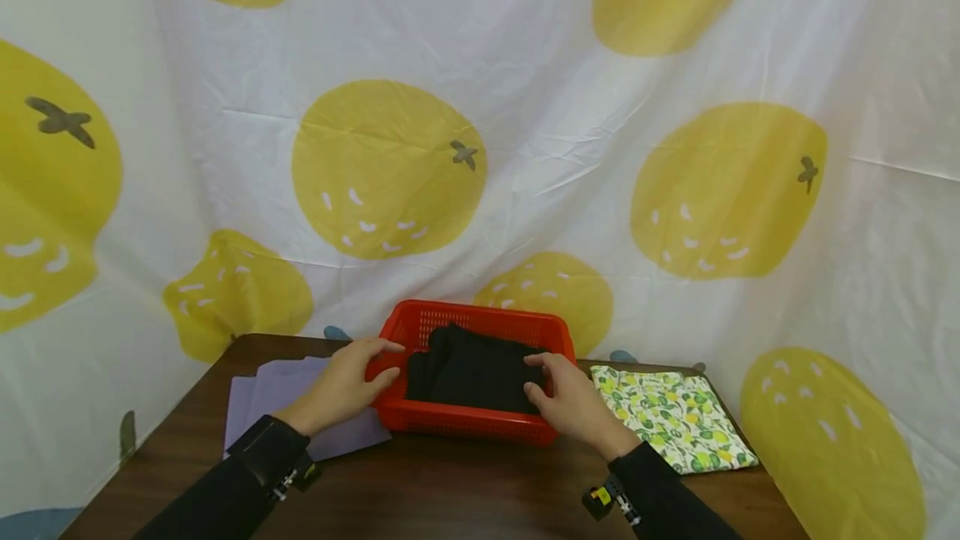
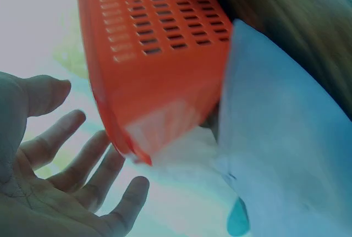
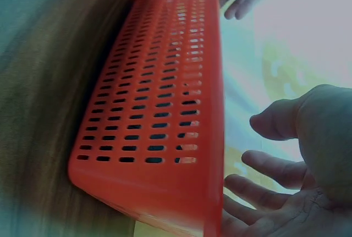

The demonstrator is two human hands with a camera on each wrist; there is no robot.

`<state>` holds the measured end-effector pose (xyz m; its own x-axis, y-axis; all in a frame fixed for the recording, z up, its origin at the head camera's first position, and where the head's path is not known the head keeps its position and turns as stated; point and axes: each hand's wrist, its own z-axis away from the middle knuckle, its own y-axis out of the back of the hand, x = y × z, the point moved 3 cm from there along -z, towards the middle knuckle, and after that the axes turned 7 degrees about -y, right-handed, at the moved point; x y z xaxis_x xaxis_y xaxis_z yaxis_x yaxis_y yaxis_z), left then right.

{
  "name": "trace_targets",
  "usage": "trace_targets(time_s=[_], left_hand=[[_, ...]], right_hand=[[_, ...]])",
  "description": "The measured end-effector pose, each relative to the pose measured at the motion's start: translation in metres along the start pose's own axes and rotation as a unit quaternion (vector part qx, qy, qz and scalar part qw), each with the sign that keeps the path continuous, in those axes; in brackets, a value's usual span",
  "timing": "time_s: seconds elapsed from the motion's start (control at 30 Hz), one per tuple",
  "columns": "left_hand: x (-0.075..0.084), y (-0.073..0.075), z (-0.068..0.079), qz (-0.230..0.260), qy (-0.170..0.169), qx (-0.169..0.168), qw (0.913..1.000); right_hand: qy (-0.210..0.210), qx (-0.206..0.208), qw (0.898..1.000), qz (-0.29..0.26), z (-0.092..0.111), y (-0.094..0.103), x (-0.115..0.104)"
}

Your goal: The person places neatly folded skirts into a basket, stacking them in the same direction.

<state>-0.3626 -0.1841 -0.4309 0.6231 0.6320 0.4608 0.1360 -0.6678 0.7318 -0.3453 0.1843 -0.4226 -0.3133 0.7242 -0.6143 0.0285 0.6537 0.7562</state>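
A red plastic basket point(image 1: 472, 421) with slotted walls stands on the table, and a folded black cloth point(image 1: 480, 369) lies inside it. At the basket's left end is my left hand point(image 1: 347, 382), thumb and fingers spread apart and holding nothing. In the left wrist view the fingertips point(image 2: 137, 187) are right by the rim corner. My right hand point(image 1: 573, 402) hovers over the basket's right end, its fingertips overlapping the black cloth's edge in the head view. The right wrist view shows its thumb and fingers point(image 3: 269, 168) loosely bent beside the basket rim, with nothing between them.
Lavender folded cloth point(image 1: 352, 438) lies on the table left of the basket, partly under my left forearm in view. Right of the basket is a folded lemon-print cloth point(image 1: 686, 419). A white curtain point(image 1: 540, 173) with yellow fruit hangs behind the dark wooden table point(image 1: 457, 490).
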Motion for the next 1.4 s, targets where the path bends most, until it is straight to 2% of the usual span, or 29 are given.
trace_targets(time_s=[0.2, 0.33, 0.43, 0.53, 0.7, 0.83, 0.93, 1.07, 1.27, 1.4], left_hand=[[-0.021, 0.009, 0.015, -0.003, 0.019, 0.028, 0.9994], [-0.038, 0.013, 0.024, 0.004, 0.04, 0.02, 0.999], [-0.053, 0.012, 0.031, -0.007, 0.051, 0.0, 0.9987], [-0.067, 0.01, 0.039, -0.048, 0.053, -0.029, 0.997], [-0.089, 0.007, 0.055, -0.114, 0.098, -0.091, 0.9844], [-0.103, 0.003, 0.067, -0.124, 0.132, -0.122, 0.9759], [-0.106, 0.001, 0.072, -0.12, 0.139, -0.126, 0.9749], [-0.102, 0.004, 0.075, -0.125, 0.128, -0.127, 0.9756], [-0.101, 0.014, 0.08, -0.134, 0.118, -0.166, 0.9698], [-0.102, 0.02, 0.083, -0.141, 0.11, -0.181, 0.9671]], right_hand=[[0.028, 0.006, 1.0, 0.009, 0.007, -0.007, -0.002], [0.038, -0.007, 0.999, 0.012, 0.009, -0.011, -0.004], [0.043, -0.022, 0.999, 0.019, 0.012, -0.014, -0.006], [0.046, -0.034, 0.998, 0.031, 0.015, -0.02, -0.008], [0.056, -0.054, 0.996, 0.036, 0.021, -0.029, -0.014], [0.081, -0.075, 0.993, 0.044, 0.026, -0.038, -0.021], [0.107, -0.081, 0.989, 0.062, 0.03, -0.047, -0.026], [0.153, -0.083, 0.982, 0.069, 0.035, -0.057, -0.034], [0.218, -0.107, 0.968, 0.061, 0.039, -0.07, -0.047], [0.255, -0.105, 0.958, 0.078, 0.039, -0.077, -0.051]])
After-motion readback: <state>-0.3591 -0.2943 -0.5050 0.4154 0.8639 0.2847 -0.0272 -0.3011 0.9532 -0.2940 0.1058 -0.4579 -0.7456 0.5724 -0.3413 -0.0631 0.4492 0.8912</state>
